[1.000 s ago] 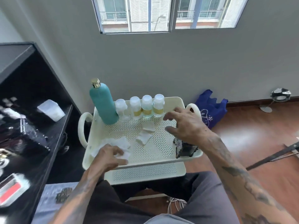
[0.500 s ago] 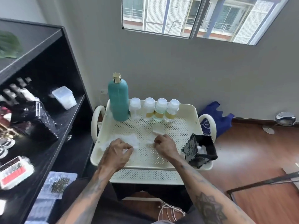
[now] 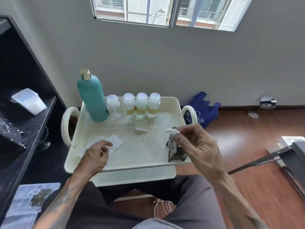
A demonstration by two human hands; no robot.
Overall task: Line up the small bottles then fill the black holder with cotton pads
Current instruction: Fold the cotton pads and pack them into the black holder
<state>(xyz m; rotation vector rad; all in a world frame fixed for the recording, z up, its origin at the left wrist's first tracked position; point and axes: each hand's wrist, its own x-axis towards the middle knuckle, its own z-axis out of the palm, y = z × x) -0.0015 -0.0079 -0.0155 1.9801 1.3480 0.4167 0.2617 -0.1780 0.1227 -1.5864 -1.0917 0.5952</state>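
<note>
Cream perforated tray (image 3: 85, 128) is the work surface, top tier of a small cart with loop handles at both ends, parked against a grey wall under a window. Black shelving to the left, wood floor and a blue bag (image 3: 204, 109) to the right.

Teal bottle (image 3: 91, 98) stands at the tray's back-left corner. The four small bottles (image 3: 133, 105) sit upright in a row just beside it along the back rim, so the line-up step looks done and the front stays free for pad work.

Black holder (image 3: 173, 151) sits at the front-right corner, mostly hidden by the right hand (image 3: 196, 144).

That hand pinches one cotton pad (image 3: 171, 131) at the fingertips, directly above the holder; probably about to drop it in.

Left hand (image 3: 95, 156) has fingers curled down onto the loose pad pile (image 3: 115, 142) at front-left; can't tell if it's gripping or just pinning it.

One more pad (image 3: 141, 127) lies mid-tray, near the bottles.
</note>
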